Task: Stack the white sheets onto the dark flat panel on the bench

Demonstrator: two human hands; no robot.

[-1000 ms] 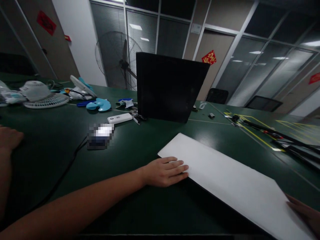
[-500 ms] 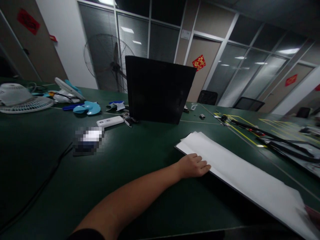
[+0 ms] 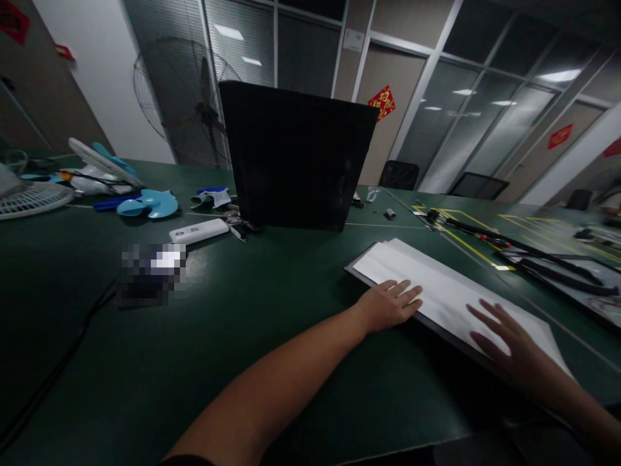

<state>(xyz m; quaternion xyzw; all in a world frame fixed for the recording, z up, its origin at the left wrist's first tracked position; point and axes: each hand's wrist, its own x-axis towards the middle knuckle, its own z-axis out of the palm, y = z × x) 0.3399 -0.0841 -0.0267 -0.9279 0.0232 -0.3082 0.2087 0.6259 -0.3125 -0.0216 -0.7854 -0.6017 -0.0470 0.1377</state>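
A long white flat panel (image 3: 436, 285) with a dark lower layer lies on the green table (image 3: 233, 336), running from the middle toward the right. My left hand (image 3: 388, 304) rests open on its near left edge, fingers stretched flat. My right hand (image 3: 504, 340) lies open on the panel's near right part, fingers spread.
A black upright board (image 3: 291, 158) stands behind the panel. A white power bank (image 3: 198, 230), blue fan blades (image 3: 148, 204) and white fan parts (image 3: 29, 197) lie at the left. A black cable (image 3: 58, 369) crosses the left side. Black frames with yellow lines (image 3: 548, 262) lie at the right.
The view has shifted right. My right hand has come up from the lower right corner onto the panel. My left hand has opened flat on the panel's edge.
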